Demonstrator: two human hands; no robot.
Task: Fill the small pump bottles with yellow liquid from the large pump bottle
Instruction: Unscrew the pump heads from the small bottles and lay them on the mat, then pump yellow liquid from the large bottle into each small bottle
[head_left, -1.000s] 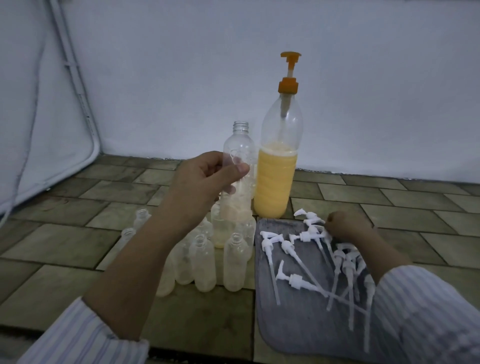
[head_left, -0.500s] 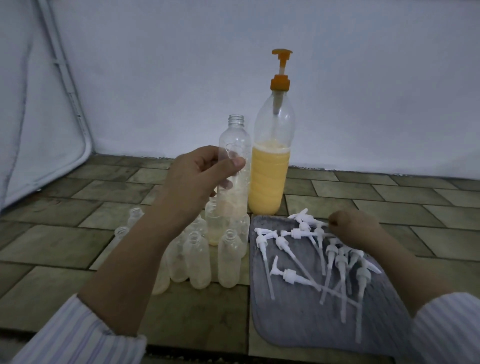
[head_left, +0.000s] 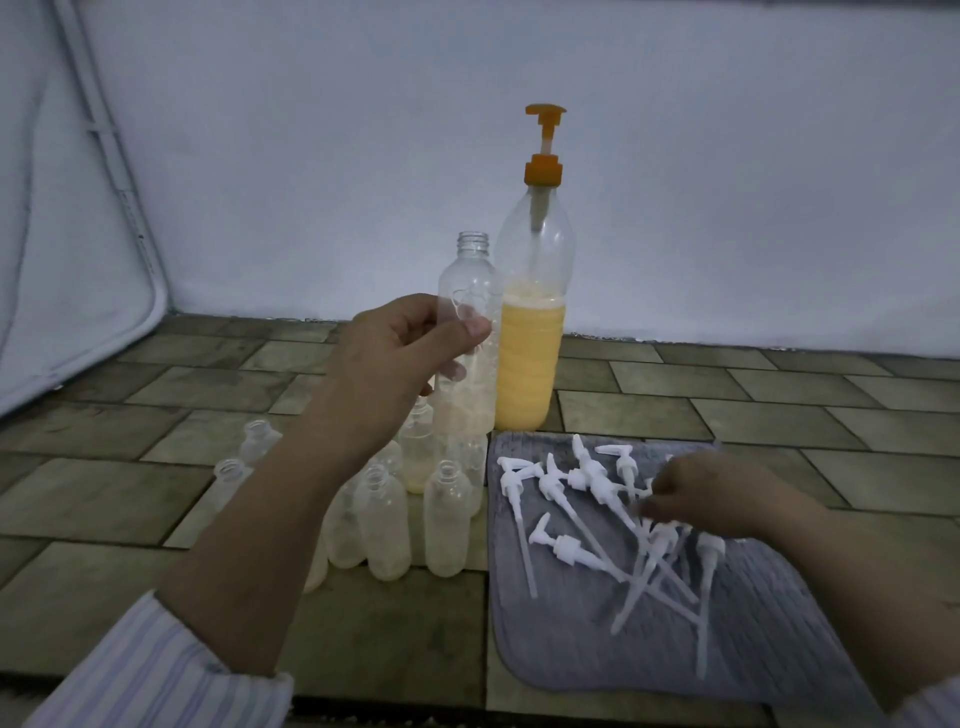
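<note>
The left hand (head_left: 395, 358) is gripping 1 upright small bottle (head_left: 467, 332), mouth up, just left of the large pump bottle (head_left: 530, 332); the right hand (head_left: 711, 496) is curling over the white pumps (head_left: 571, 499), its grasp unclear

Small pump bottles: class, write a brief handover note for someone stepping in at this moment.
Left hand holds an uncapped small bottle upright in a finger-and-thumb grip, beside the large pump bottle.
Right hand reaches among the white pump heads on the grey mat; whether it holds one is unclear.
Other small bottles stand uncapped on the floor; their fill is hard to judge.
Left: fill, fit pump heads.
</note>
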